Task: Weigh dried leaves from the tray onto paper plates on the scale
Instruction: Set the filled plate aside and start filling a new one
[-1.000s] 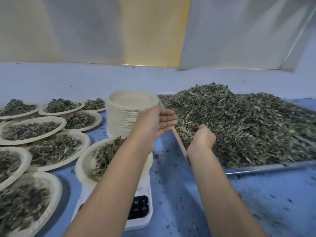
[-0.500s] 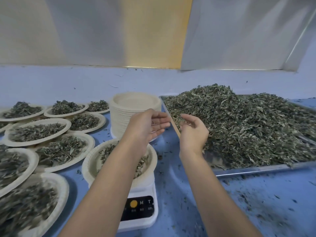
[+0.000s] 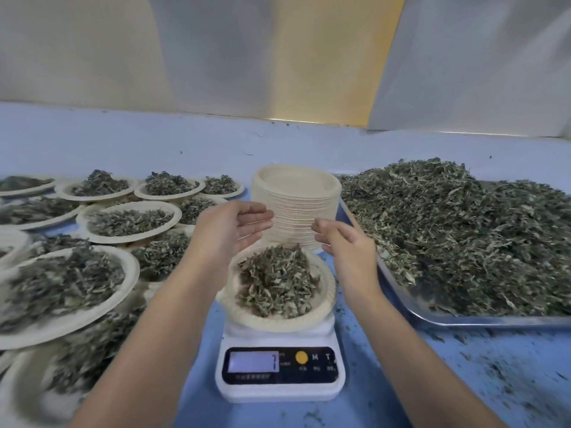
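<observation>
Left grip (image 3: 234,230) loose, empty | right grip (image 3: 346,245) loose, empty | flanking plate (image 3: 327,307) far rim | tray (image 3: 463,320) edge beside right

A pale blue tabletop (image 3: 123,143) carries a white digital scale (image 3: 279,384), a stack of beige paper plates (image 3: 296,208) behind it, a silver metal tray (image 3: 463,319) at right, leaf-filled paper plates (image 3: 131,274) at left, and scattered leaf crumbs (image 3: 500,369).

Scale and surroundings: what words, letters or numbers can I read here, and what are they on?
"M": on the scale front panel, right of the orange button.
"T": same panel, right of the M.
"7", perhaps: right edge of the display; the rest is washed out.
Small print under the buttons and display: too blurred to read.
Nothing else shows writing.
</observation>
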Demonstrator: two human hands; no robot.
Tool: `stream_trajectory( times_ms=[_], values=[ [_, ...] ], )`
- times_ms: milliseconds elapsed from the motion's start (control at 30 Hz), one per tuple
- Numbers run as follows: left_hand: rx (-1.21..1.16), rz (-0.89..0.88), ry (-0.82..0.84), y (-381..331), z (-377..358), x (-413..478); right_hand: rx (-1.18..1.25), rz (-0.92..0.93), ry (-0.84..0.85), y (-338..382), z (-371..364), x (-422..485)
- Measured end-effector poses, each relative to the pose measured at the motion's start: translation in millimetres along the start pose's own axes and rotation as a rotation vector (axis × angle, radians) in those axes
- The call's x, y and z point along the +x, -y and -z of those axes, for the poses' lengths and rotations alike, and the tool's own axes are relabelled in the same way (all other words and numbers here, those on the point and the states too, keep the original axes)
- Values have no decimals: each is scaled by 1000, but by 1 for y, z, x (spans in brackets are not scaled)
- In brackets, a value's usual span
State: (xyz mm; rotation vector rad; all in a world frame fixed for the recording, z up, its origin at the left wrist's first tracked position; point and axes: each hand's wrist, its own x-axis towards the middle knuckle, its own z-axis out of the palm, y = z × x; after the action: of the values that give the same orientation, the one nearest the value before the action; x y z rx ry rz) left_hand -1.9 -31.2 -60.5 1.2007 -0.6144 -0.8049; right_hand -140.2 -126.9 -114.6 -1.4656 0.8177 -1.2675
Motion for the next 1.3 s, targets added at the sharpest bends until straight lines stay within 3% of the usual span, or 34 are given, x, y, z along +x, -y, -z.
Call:
stream_trajectory(
  times_ms=[167,267,533,967,1300],
  values=[
    [277,-180,-117,16,25,9,108,-147,63,-4,0,0],
    [383,-184,-160,30,32,7,117,-158,73,-6,-3,-1],
    [265,-41,-95,43,30,9,138,-147,68,-9,-5,-1],
    [-75,116,-182,32,34,15,224,-151,30,1,-11,-2],
    [-100,183,-195,-4,73,20,197,-93,76,31,-61,10]
  ],
)
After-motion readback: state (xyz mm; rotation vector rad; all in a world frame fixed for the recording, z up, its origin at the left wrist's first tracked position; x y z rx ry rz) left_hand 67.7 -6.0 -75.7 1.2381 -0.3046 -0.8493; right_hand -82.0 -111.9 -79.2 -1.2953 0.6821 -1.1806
